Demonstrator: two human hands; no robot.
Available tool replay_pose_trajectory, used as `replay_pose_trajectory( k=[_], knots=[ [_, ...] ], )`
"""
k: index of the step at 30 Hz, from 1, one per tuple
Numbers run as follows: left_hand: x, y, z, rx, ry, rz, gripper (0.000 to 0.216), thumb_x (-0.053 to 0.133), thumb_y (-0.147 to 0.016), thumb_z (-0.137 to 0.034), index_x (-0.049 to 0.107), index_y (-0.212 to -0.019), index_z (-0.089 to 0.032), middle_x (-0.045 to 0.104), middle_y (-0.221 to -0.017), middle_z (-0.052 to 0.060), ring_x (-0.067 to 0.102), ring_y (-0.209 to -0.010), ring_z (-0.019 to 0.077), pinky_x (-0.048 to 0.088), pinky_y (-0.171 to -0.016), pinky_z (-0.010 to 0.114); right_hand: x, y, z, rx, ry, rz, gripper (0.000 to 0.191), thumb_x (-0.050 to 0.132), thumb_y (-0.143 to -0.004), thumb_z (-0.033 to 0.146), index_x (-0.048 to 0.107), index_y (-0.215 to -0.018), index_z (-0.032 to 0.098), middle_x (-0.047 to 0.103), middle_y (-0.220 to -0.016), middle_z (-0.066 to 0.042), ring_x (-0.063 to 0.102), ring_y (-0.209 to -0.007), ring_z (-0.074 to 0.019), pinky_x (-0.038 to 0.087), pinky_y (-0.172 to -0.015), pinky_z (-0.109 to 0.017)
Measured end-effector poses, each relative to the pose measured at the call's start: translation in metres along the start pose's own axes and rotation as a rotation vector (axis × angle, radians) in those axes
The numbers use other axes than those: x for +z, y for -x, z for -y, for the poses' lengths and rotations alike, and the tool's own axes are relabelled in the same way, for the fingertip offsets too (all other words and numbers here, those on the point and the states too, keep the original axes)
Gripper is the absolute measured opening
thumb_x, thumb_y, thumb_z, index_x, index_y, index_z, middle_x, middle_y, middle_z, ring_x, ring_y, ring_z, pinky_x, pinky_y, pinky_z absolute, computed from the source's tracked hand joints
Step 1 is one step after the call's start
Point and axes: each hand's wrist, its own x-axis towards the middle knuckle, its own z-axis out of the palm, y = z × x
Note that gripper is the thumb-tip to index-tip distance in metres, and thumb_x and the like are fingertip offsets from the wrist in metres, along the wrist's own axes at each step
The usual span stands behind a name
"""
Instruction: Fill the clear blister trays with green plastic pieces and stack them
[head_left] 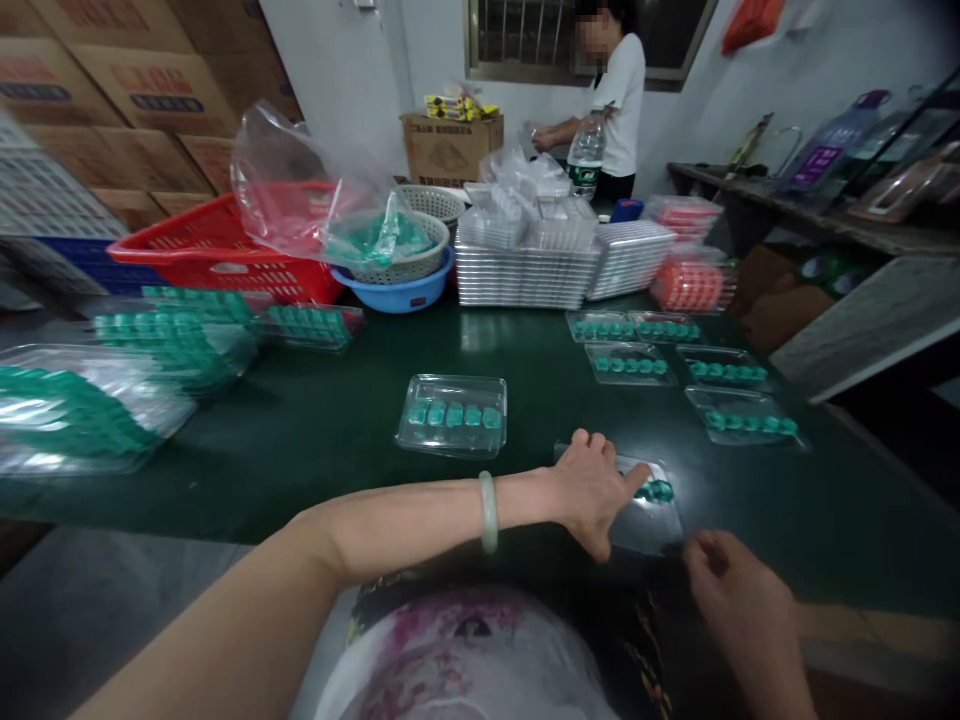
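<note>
My left hand (592, 490), with a pale green bangle (489, 512) on its wrist, lies over a clear plastic tray (652, 528) at the table's near edge. Its index finger and thumb are spread apart, and it hides the tray's left part. Under the fingers a few shiny green pieces (658, 491) show in the tray. Slightly blurred, my right hand (746, 605) is curled closed beside the tray's near right corner; whatever is between its fingers is hidden. Further left sits another clear tray (450, 445) with a row of several green pieces.
Several filled trays (630, 366) lie at the right. Stacked trays with green pieces (165, 340) stand left. Along the back are a red basket (225, 250), a blue basin (401, 292), clear tray stacks (525, 275) and red packs (690, 285). A person (619, 100) stands behind.
</note>
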Motion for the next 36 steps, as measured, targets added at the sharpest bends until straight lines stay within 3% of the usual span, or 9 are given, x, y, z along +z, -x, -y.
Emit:
replay_pose_trajectory(
  k=[5, 10, 13, 16, 20, 22, 26, 29, 36],
  knots=[
    [-0.033, 0.031, 0.007, -0.019, -0.056, -0.054, 0.106, 0.065, -0.042, -0.055, 0.025, -0.132, -0.015, 0.051, -0.106, 0.019, 0.043, -0.088, 0.0313, 0.027, -0.077, 0.043, -0.015, 0.013, 0.027, -0.049, -0.062, -0.095, 0.027, 0.043, -0.073, 0.042, 0.058, -0.083, 0.022, 0.066, -0.074, -0.006, 0.06, -0.066, -0.0246, 0.039, -0.058, -0.032],
    [-0.07, 0.094, 0.055, -0.218, -0.107, -0.022, 0.103, 0.065, -0.045, -0.049, 0.023, -0.135, -0.02, 0.042, -0.12, 0.02, 0.039, -0.101, 0.0346, 0.026, -0.082, 0.048, -0.01, 0.009, 0.123, -0.403, -0.134, -0.212, 0.018, 0.044, -0.075, 0.032, 0.058, -0.08, 0.021, 0.064, -0.075, -0.004, 0.058, -0.066, -0.0194, 0.035, -0.058, -0.028],
    [-0.069, 0.129, 0.091, -0.356, -0.142, 0.008, 0.102, 0.066, -0.047, -0.042, 0.02, -0.137, -0.021, 0.038, -0.126, 0.019, 0.038, -0.105, 0.0355, 0.027, -0.084, 0.049, 0.007, 0.003, 0.181, -0.568, -0.163, -0.192, 0.014, 0.042, -0.078, 0.026, 0.055, -0.075, 0.021, 0.061, -0.077, -0.002, 0.054, -0.063, -0.0141, 0.03, -0.054, -0.025],
    [-0.052, 0.146, 0.12, -0.405, -0.123, 0.047, 0.101, 0.065, -0.05, -0.037, 0.018, -0.138, -0.02, 0.031, -0.134, 0.02, 0.031, -0.116, 0.0383, 0.026, -0.086, 0.051, 0.028, -0.004, 0.213, -0.598, -0.113, -0.137, 0.011, 0.044, -0.077, 0.023, 0.052, -0.072, 0.019, 0.059, -0.077, -0.001, 0.052, -0.06, -0.0118, 0.024, -0.051, -0.024],
    [-0.027, 0.143, 0.135, -0.393, 0.013, 0.102, 0.106, 0.064, -0.052, -0.047, 0.01, -0.14, -0.02, 0.021, -0.141, 0.021, 0.017, -0.126, 0.0401, 0.024, -0.09, 0.055, 0.048, -0.012, 0.213, -0.543, -0.141, -0.047, 0.006, 0.046, -0.076, 0.022, 0.051, -0.074, 0.019, 0.058, -0.071, 0.0, 0.052, -0.06, -0.0116, 0.023, -0.05, -0.024],
    [-0.02, 0.139, 0.137, -0.391, 0.047, 0.093, 0.111, 0.064, -0.05, -0.055, 0.009, -0.14, -0.02, 0.022, -0.141, 0.021, 0.018, -0.126, 0.0408, 0.022, -0.09, 0.057, 0.053, -0.017, 0.207, -0.5, -0.255, 0.028, 0.01, 0.047, -0.077, 0.025, 0.053, -0.085, 0.02, 0.058, -0.069, 0.001, 0.054, -0.062, -0.012, 0.028, -0.052, -0.023],
    [-0.018, 0.14, 0.143, -0.364, 0.061, 0.066, 0.112, 0.068, -0.047, -0.053, 0.013, -0.139, -0.022, 0.032, -0.135, 0.019, 0.035, -0.116, 0.0376, 0.025, -0.09, 0.053, 0.057, -0.024, 0.203, -0.395, -0.609, 0.369, 0.036, 0.048, -0.079, 0.032, 0.045, -0.111, 0.016, 0.059, -0.074, -0.002, 0.057, -0.056, -0.0116, 0.039, -0.047, -0.022],
    [-0.018, 0.146, 0.149, -0.315, 0.087, 0.058, 0.109, 0.07, -0.046, -0.052, 0.018, -0.138, -0.024, 0.036, -0.132, 0.016, 0.04, -0.112, 0.0343, 0.028, -0.089, 0.049, 0.061, -0.025, 0.205, -0.31, -0.789, 0.6, 0.047, 0.049, -0.078, 0.035, 0.04, -0.118, 0.013, 0.058, -0.082, -0.005, 0.058, -0.052, -0.0121, 0.041, -0.036, -0.022],
    [-0.014, 0.154, 0.146, -0.328, 0.069, 0.115, 0.116, 0.072, -0.043, -0.053, 0.012, -0.139, -0.026, 0.025, -0.14, 0.018, 0.027, -0.122, 0.0387, 0.022, -0.091, 0.056, 0.059, -0.025, 0.203, -0.272, -0.815, 0.746, 0.062, 0.055, -0.076, 0.033, 0.031, -0.127, 0.007, 0.06, -0.077, -0.006, 0.058, -0.048, -0.0115, 0.042, -0.031, -0.019]
  ],
)
